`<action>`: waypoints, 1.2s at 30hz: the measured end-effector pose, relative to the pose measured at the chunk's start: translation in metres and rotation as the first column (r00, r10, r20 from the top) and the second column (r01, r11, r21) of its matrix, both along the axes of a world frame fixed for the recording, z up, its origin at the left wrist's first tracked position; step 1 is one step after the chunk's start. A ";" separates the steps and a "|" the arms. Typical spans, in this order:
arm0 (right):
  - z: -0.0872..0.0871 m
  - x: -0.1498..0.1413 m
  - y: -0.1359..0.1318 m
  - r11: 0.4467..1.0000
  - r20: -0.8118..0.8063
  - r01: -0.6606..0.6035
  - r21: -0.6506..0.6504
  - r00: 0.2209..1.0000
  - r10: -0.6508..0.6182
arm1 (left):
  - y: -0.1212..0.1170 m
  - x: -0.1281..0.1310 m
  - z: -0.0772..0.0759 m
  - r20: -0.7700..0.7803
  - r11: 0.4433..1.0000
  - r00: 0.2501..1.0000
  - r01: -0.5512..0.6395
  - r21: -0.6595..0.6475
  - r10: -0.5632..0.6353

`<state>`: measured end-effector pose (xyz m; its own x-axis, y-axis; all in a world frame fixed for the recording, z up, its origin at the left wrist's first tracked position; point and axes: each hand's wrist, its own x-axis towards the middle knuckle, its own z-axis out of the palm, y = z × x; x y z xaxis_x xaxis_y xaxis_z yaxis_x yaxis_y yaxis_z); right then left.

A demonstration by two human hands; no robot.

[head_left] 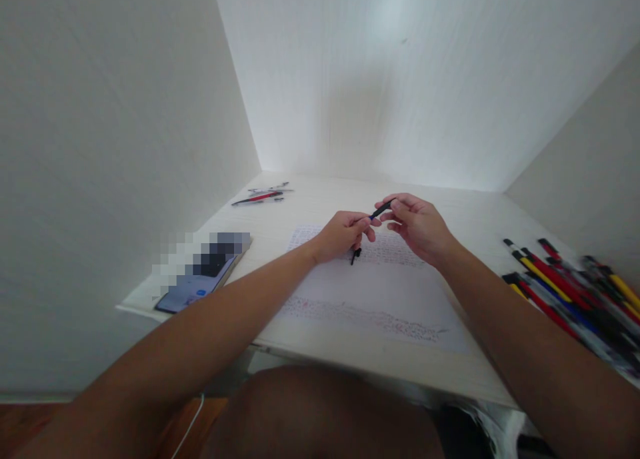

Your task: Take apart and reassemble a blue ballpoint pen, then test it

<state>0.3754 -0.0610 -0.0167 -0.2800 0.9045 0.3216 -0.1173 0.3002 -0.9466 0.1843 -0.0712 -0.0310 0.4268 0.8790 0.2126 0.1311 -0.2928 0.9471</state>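
Between my two hands is a slim dark pen (383,209) with a bit of blue near its lower left end. My left hand (343,236) pinches that blue end. At the other, black end, the fingertips of my right hand (417,224) are closed on the pen. Just below my left fingers a small black piece (355,255) shows over the paper; whether it lies there or hangs from the hand I cannot tell. Both hands are above a sheet of paper (370,289) with rows of small handwriting at its top and bottom.
Many pens and markers (560,286) in red, yellow, blue and black lie at the right. A phone (200,282) rests at the left edge, and a few pens and parts (263,197) lie at the back left. Walls enclose the white desk (450,202) on three sides.
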 end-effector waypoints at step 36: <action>-0.010 0.014 0.012 0.951 0.562 0.135 0.277 0.780 -0.274 | 0.010 -0.016 0.000 0.033 0.965 0.966 -0.257 -0.047 0.258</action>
<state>0.3895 -0.0486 -0.0267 -0.2929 0.8921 0.3441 0.5268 0.4509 -0.7205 0.1681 -0.0617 -0.0313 0.1772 0.9666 0.1852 0.1605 -0.2140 0.9636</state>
